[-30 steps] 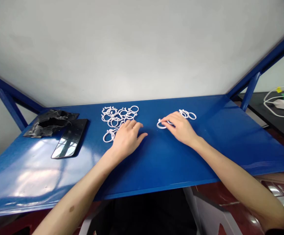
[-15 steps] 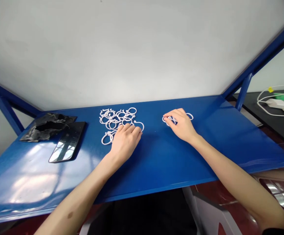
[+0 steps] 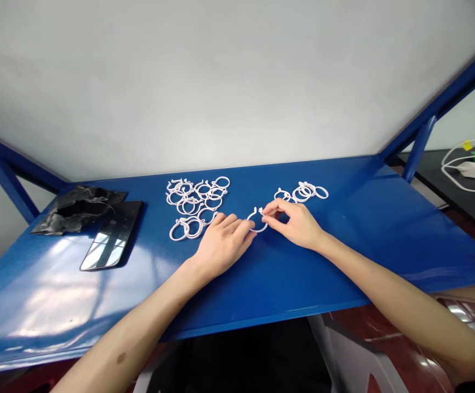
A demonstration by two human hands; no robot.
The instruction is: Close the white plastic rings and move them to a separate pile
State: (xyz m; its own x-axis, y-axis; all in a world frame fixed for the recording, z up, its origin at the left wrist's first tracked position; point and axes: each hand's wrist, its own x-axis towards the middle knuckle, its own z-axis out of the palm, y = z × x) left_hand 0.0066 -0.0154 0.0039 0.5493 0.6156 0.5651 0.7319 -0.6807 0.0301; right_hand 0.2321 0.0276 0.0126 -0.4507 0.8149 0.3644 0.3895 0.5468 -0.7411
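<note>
A white plastic ring [image 3: 258, 230] with a gap at its top is held just above or on the blue table between my two hands. My left hand [image 3: 226, 244] pinches its left side with thumb and fingers. On the opposite side, near the small knobs at the gap, my right hand [image 3: 293, 221] grips it between thumb and fingertips. Left of my left hand lies a loose pile of similar white rings [image 3: 188, 206], several of them overlapping. A smaller group of white rings [image 3: 304, 192] lies just beyond my right hand.
On the left of the blue table [image 3: 237, 295] lie a black phone [image 3: 108, 240] and a crumpled black plastic bag [image 3: 73, 210]. Blue frame bars rise on both sides, before a pale back wall. A white cable [image 3: 445, 169] rests on a dark surface at far right.
My left hand has moved right, bringing a ring away from the pile. The right hand has left the right-hand group and come left and nearer to grip that ring.
</note>
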